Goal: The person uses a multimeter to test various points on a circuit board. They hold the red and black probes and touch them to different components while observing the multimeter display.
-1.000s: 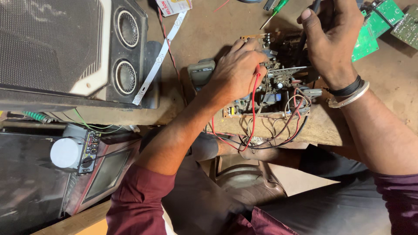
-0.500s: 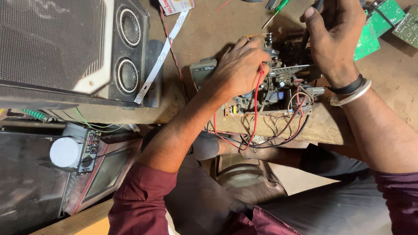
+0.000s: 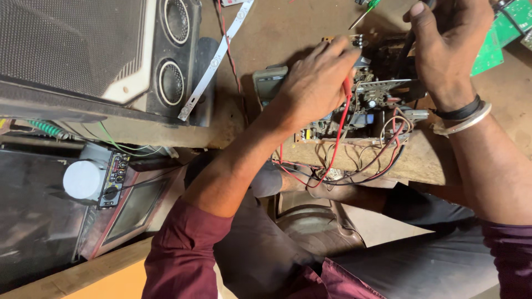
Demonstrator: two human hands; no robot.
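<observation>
My left hand (image 3: 313,83) rests on the circuit board (image 3: 360,113) at the near edge of the desk (image 3: 277,33), fingers curled around a red probe (image 3: 347,91), its red wire (image 3: 332,155) trailing over the edge. My right hand (image 3: 451,47) hovers above the board's far side, fingers pinched on a dark probe (image 3: 407,47). A speaker box (image 3: 100,50) stands at the desk's left end.
</observation>
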